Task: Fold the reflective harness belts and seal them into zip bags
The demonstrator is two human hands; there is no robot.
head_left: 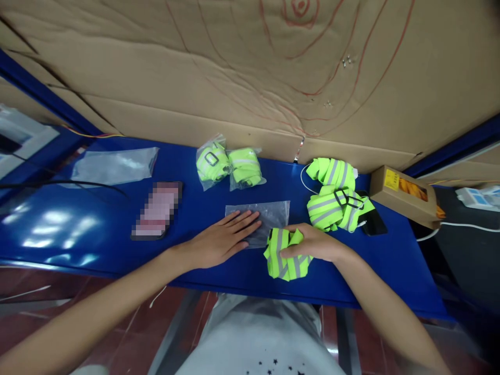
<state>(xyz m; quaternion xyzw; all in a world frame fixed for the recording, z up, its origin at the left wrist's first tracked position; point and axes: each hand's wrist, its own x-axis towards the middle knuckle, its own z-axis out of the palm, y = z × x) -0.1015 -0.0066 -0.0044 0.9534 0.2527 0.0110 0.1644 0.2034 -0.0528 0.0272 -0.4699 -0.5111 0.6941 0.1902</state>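
My left hand (226,237) lies flat, fingers outstretched, over the left part of a clear plastic bag (273,213) on the blue table. In my right hand (312,242) is a rolled-up bundle of neon yellow reflective strap (285,255) with grey stripes, gripped at its right side near the bag's lower right corner. Two similar bundles, a bagged strap with a black buckle (213,160) and another bagged strap (245,166), sit behind the bag. Loose reflective straps (332,200) with black buckles are piled to the right of my right hand.
A phone with a blurred screen (158,211) lies left of my left hand, and flat clear bags (115,165) lie behind it. At the right are a dark phone (373,223), a cardboard box (402,195) and a white cable (469,225). A cardboard panel (195,78) rises behind the table (97,229).
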